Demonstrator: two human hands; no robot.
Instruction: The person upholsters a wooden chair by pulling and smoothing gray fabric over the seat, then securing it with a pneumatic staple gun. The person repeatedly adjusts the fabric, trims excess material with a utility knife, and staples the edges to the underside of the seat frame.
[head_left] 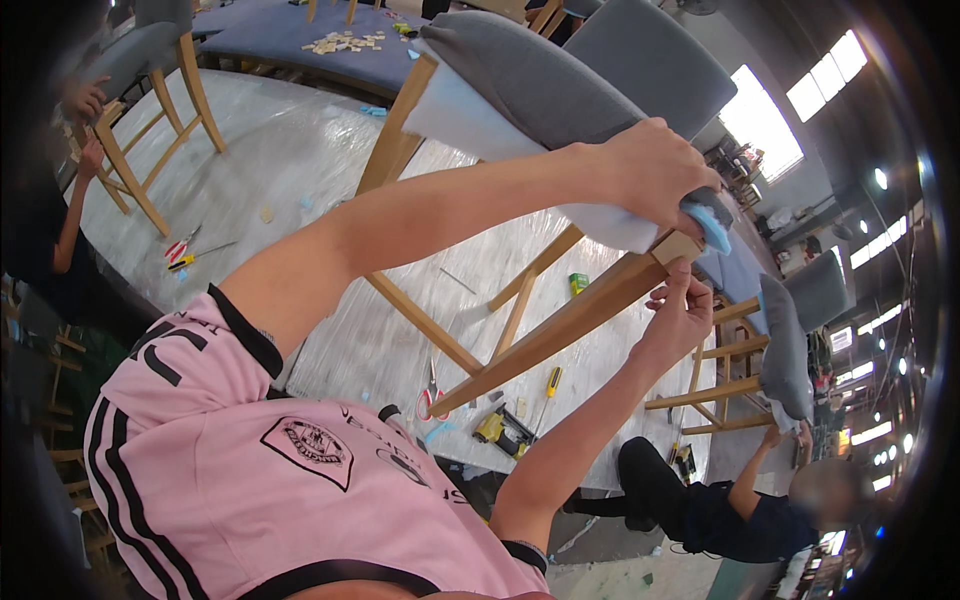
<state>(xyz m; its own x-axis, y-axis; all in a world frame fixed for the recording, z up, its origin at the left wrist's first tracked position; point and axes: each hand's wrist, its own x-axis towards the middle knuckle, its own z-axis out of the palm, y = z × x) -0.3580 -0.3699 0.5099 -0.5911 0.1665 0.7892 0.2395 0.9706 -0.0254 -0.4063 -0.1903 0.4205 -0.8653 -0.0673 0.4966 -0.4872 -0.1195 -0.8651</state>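
Chair seat (530,82): grey cloth, matt | padding (455,122): white, fluffy fibre | chair leg (560,318): wood, smooth | bench (300,125): crinkled glossy plastic film | screwdriver (553,380): plastic handle, metal shaft

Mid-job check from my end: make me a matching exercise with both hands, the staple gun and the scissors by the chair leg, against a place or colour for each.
Column one
1. Left hand
2. Right hand
3. Staple gun
4. Scissors by the chair leg

Column two
A. Red-handled
B. At the small wooden block
C. Yellow and black
D. Over the edge of the grey upholstery

Right pairs: 1-D, 2-B, 3-C, 4-A
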